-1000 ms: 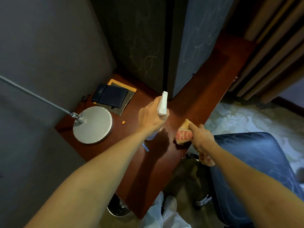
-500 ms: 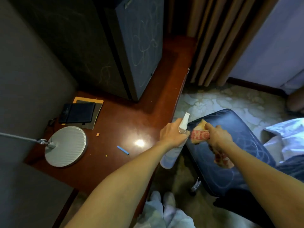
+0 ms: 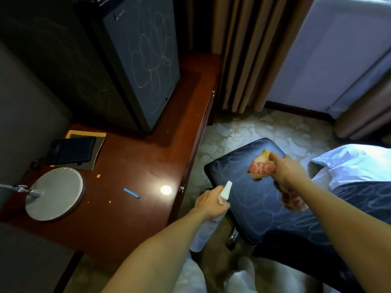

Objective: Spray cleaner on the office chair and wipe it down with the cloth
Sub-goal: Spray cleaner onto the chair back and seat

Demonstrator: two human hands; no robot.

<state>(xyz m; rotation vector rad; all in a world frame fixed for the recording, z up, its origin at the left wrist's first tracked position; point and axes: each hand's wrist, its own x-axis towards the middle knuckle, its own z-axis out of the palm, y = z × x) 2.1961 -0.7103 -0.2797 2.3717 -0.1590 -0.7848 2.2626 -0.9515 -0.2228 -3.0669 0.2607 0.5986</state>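
The office chair (image 3: pixel 249 199) has a dark blue patterned seat and stands right of the desk, low in the view. My left hand (image 3: pixel 209 203) grips a white spray bottle (image 3: pixel 224 192) at the seat's left edge, its nozzle pointing over the seat; the clear bottle body hangs below my hand. My right hand (image 3: pixel 285 171) holds a red and yellow cloth (image 3: pixel 262 168) above the far right part of the seat, with a loose end trailing under my wrist.
A reddish wooden desk (image 3: pixel 135 216) fills the left, carrying a round silver lamp base (image 3: pixel 56 193), a dark wallet on a pad (image 3: pixel 72 150), a blue chalk stick (image 3: pixel 131 193) and a chalk-marked black cabinet (image 3: pixel 143 66). Curtains (image 3: pixel 249 53) hang behind; white bedding (image 3: pixel 355 163) lies right.
Both hands moved off the desk to the right and now hover over the chair seat. The view swung right, so more floor and bedding show.
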